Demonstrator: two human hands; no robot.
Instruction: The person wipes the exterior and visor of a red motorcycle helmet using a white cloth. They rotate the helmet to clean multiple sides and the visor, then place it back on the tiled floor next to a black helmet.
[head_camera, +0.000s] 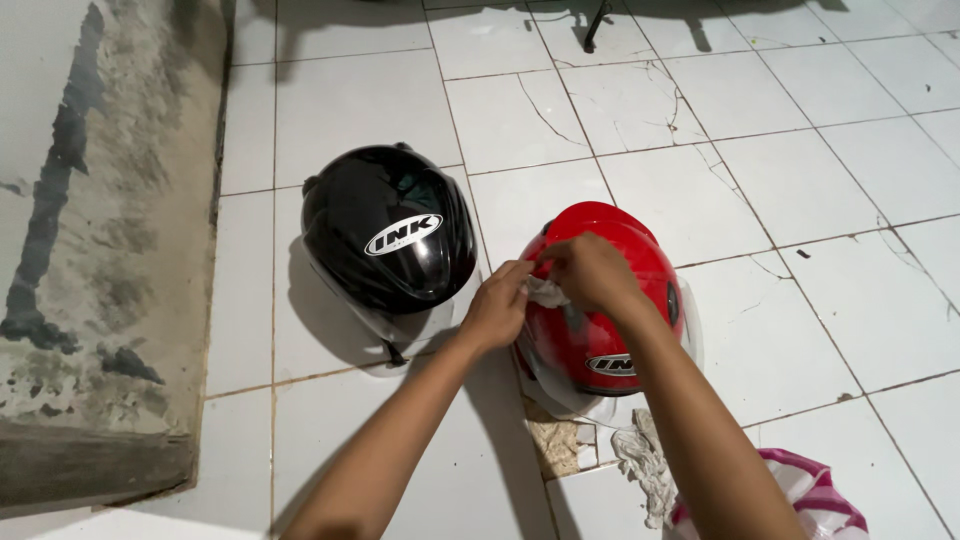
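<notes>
The red helmet (600, 320) sits on the tiled floor (800, 180), beside a black helmet (388, 235). A small crumpled cloth (546, 292) is pinched against its shell by the left hand (495, 310) and the right hand (592, 272), fingers closed on it. The shell is judged rigid, smooth and slippery (best steadied at the rim). The cloth is mostly hidden; a pink bag (815, 500) is cut off at the bottom edge.

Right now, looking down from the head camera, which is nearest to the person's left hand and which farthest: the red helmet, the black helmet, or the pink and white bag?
1. Red helmet: touched by the left hand, just to its right.
2. Black helmet: on the tiles to its left.
3. Pink and white bag: at the bottom right, farthest.
</notes>
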